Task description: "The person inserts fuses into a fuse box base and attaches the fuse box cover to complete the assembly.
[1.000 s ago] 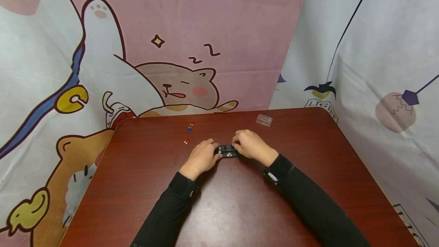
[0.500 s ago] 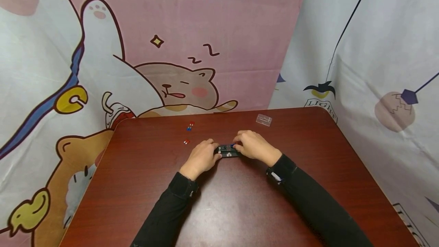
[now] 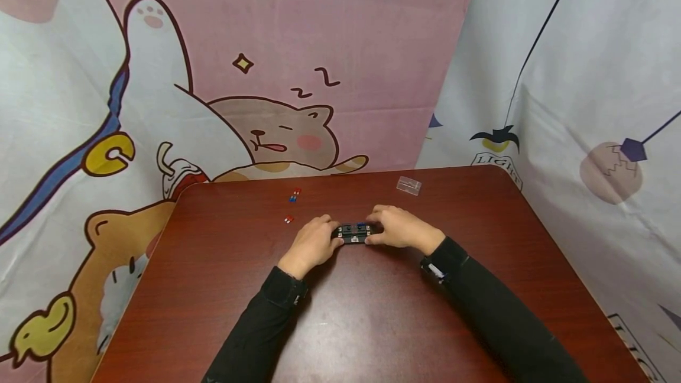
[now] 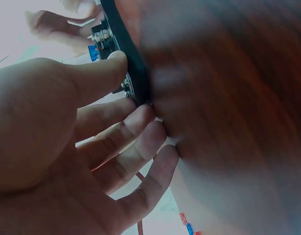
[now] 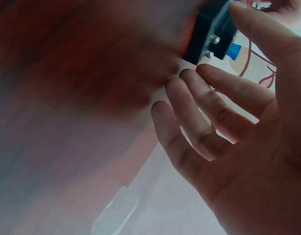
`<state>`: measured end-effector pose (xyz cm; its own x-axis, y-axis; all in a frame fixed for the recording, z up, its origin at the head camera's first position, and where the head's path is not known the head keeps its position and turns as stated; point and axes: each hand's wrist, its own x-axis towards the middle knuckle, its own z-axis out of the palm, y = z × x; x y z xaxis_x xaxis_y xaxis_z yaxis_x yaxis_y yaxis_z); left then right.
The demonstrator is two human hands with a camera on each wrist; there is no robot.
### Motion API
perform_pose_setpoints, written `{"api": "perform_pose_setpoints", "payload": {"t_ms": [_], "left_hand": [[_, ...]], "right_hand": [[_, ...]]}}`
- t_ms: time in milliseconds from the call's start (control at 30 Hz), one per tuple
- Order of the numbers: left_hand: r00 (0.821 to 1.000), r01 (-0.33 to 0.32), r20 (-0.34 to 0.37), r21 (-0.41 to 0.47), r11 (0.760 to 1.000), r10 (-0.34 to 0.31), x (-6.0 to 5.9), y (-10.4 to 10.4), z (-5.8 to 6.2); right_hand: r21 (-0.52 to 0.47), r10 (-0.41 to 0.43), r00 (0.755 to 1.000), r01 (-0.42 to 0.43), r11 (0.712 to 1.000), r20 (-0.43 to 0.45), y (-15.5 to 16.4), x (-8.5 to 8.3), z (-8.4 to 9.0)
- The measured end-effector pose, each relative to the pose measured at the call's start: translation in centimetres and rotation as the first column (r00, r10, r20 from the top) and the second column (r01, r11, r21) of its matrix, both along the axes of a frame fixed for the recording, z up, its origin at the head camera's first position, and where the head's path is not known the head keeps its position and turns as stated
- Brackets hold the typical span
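Note:
A small black fuse block [image 3: 353, 233] lies flat in the middle of the dark red table [image 3: 372, 312]. A blue fuse [image 3: 361, 226] is seated in its top. My left hand [image 3: 330, 235] pinches the block's left end between thumb and fingers; the left wrist view shows that grip on the black block [image 4: 125, 63], with the blue fuse [image 4: 93, 52] behind it. My right hand [image 3: 375, 231] holds the right end. In the right wrist view its thumb lies along the block [image 5: 212, 30] and its fingers curl by the end, next to the blue fuse [image 5: 233, 50].
Loose red and blue fuses [image 3: 294, 194] and another red one [image 3: 289, 218] lie left of the block toward the table's back. A clear plastic cover [image 3: 409, 185] rests near the back edge, also seen as a clear piece [image 5: 115, 210]. Printed cloth hangs behind and to the right.
My right hand has slid from over the block's top to its right end, uncovering the blue fuse in the block. The left hand and the block have stayed put.

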<state>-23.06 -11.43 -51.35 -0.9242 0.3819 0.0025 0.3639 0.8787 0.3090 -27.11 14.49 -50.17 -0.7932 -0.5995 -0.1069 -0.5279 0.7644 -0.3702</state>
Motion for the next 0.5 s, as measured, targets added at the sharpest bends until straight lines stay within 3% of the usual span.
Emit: {"api": "perform_pose_setpoints", "payload": {"t_ms": [500], "left_hand": [[1.000, -0.005, 0.019, -0.019, 1.000, 0.006, -0.07, 0.05, -0.01]], "right_hand": [[0.001, 0.039, 0.997, -0.039, 0.999, -0.062, -0.06, 0.10, -1.03]]}}
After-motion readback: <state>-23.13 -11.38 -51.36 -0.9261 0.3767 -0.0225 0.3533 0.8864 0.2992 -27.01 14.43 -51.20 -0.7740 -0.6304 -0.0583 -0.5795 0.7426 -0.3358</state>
